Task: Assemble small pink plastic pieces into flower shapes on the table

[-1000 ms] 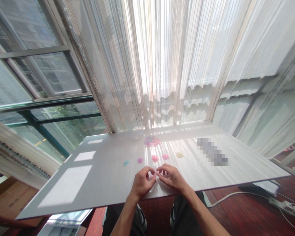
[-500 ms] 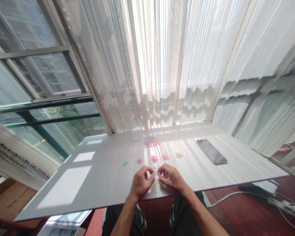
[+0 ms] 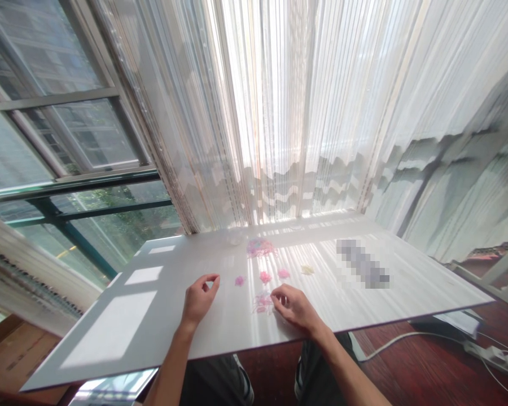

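My left hand [image 3: 200, 300] is over the left-middle of the white table, thumb and forefinger pinched together. Whatever it pinches is too small to make out, and the blue pile seen there earlier is hidden by it. At the near heap of thin pink, band-like pieces [image 3: 262, 303], my right hand [image 3: 295, 307] has its fingertips closed on the heap's right side; what lies between them cannot be seen. Beyond the hands lie small piles: purple [image 3: 240, 280], red-pink [image 3: 265, 277], pink [image 3: 283, 273] and pale yellow [image 3: 307, 270].
A larger mixed-colour heap [image 3: 261, 247] lies farther back, beside a clear round container [image 3: 236, 237]. A blurred-out phone [image 3: 364, 264] rests on the right of the white table [image 3: 122, 332]. Sheer curtains [image 3: 275, 113] hang behind. A power strip [image 3: 491, 356] lies on the floor at right.
My left hand has moved left and slightly away from me, parting from the right hand and covering the blue pile. My right hand stays nearly in place. The near pink heap is now uncovered.
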A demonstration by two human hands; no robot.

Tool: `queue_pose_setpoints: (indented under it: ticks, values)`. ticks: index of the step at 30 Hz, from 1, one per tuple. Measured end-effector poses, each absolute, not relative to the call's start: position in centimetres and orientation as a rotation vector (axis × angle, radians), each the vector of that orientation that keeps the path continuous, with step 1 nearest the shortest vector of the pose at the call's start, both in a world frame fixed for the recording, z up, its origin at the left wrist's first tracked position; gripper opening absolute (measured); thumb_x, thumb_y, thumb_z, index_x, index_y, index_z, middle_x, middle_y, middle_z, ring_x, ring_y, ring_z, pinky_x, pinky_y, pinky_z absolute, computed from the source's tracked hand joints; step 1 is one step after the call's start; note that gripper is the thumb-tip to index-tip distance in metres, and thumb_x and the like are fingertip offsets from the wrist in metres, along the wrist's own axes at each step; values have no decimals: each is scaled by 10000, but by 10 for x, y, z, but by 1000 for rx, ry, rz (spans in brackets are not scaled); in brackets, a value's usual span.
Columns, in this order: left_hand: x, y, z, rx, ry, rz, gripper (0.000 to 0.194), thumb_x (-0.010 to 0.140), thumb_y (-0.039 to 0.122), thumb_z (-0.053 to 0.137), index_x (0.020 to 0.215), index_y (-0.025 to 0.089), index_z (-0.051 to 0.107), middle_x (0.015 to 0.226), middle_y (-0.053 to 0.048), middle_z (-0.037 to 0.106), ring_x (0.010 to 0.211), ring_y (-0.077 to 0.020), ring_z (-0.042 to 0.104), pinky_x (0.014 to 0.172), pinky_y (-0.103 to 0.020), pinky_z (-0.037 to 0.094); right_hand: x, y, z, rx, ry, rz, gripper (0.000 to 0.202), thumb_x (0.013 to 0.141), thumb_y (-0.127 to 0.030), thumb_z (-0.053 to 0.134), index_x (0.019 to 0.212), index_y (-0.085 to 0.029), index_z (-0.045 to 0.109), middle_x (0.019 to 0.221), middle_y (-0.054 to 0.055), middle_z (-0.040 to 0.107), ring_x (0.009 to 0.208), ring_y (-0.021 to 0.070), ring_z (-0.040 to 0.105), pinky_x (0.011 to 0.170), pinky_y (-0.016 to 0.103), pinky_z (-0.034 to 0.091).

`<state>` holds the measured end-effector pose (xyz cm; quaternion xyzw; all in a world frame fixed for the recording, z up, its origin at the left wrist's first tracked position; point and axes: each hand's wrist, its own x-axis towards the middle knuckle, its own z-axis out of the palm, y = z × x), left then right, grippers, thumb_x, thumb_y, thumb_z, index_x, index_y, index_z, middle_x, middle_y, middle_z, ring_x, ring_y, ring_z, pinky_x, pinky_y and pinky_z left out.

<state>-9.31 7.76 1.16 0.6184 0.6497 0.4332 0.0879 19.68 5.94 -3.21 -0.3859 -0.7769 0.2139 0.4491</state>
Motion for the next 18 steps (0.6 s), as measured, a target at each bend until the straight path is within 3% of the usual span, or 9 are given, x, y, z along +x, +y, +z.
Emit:
queue_pose_setpoints:
  ticks: [3, 12, 18]
  values:
    - [-118, 85, 10, 1851, 2083, 1154, 343, 780, 497, 584, 838, 214, 770, 597, 10, 664, 522, -153, 549, 596, -255, 473, 196, 59, -31, -964, -1917, 535, 119, 894, -201, 546, 835, -191, 649, 715, 7, 606, 626, 135, 558, 637, 251, 460]
    - [-117, 85, 2, 2048, 2145, 931, 205, 856, 373, 588, 920, 281, 760, 930, 14, 767, 644, -150, 621, 623, -236, 459, 197, 57, -27, -1002, -1931, 534, 138, 901, -204, 533, 831, -189, 651, 717, 11, 613, 630, 138, 560, 638, 254, 458]
    - [-112, 75, -3, 2159, 2158, 848, 164, 867, 298, 583, 903, 299, 742, 974, 36, 762, 732, -159, 675, 645, -226, 467, 197, 56, -26, -1002, -1926, 539, 143, 901, -214, 533, 832, -190, 656, 711, 8, 612, 625, 138, 552, 640, 258, 456]
